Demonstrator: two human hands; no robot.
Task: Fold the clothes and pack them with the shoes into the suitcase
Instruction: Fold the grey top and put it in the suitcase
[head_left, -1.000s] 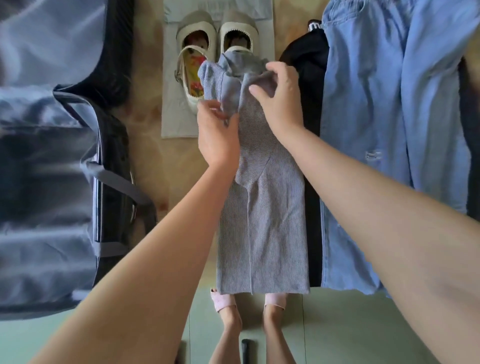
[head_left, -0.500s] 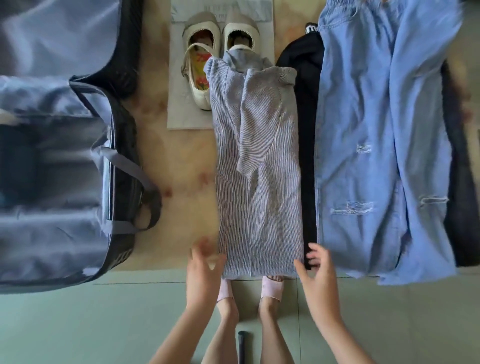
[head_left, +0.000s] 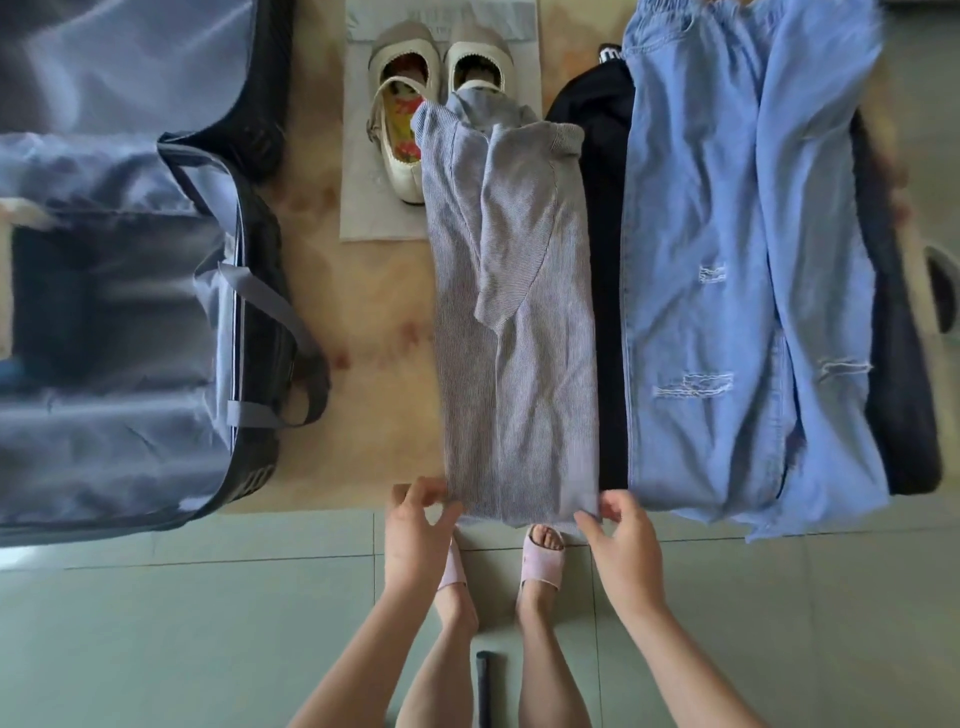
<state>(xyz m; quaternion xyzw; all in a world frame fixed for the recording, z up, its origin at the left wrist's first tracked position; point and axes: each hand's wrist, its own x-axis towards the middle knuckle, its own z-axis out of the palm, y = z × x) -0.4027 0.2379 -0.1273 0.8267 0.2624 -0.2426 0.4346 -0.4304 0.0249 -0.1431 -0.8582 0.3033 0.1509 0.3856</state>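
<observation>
While the open suitcase (head_left: 104, 312) lies at the counter's (head_left: 363, 415) left end with the cream shoes (head_left: 415, 104) beside it, your left hand (head_left: 415, 535) has its grip pinched on the near-left hem corner of the lengthwise-folded grey striped top (head_left: 519, 364). Your right hand (head_left: 626, 551) pinches the near-right corner. A black garment (head_left: 605, 260) and blue jeans (head_left: 727, 260) lie further right.
</observation>
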